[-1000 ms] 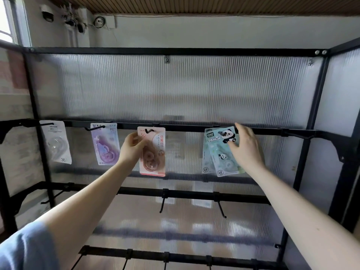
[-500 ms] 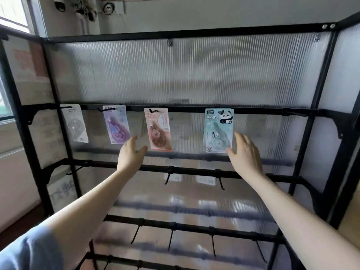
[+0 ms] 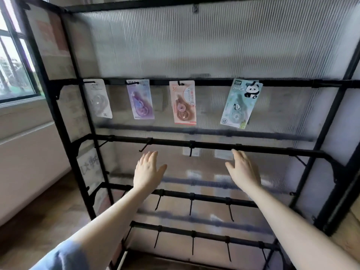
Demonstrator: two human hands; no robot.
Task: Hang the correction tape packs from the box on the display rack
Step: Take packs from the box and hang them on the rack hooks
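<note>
Several correction tape packs hang from hooks on the top bar of the black display rack (image 3: 58, 117): a white pack (image 3: 98, 98) at the left, a purple pack (image 3: 140, 102), a pink pack (image 3: 183, 103) and a tilted pale green panda pack (image 3: 240, 103) at the right. My left hand (image 3: 148, 172) is held out empty with straight fingers, below the purple and pink packs and just under the second bar. My right hand (image 3: 243, 171) is also empty and flat, below the panda pack. Neither hand touches a pack. The box is out of sight.
Three lower bars (image 3: 210, 146) of the rack carry bare hooks. A ribbed translucent panel (image 3: 194, 45) backs the rack. A window (image 3: 13, 61) and a white wall are at the left, with wooden floor (image 3: 44, 217) beside the rack.
Both hands let go of the pink and panda packs and dropped down below the second bar. The packs stay hanging. The view tilted downward and shifted.
</note>
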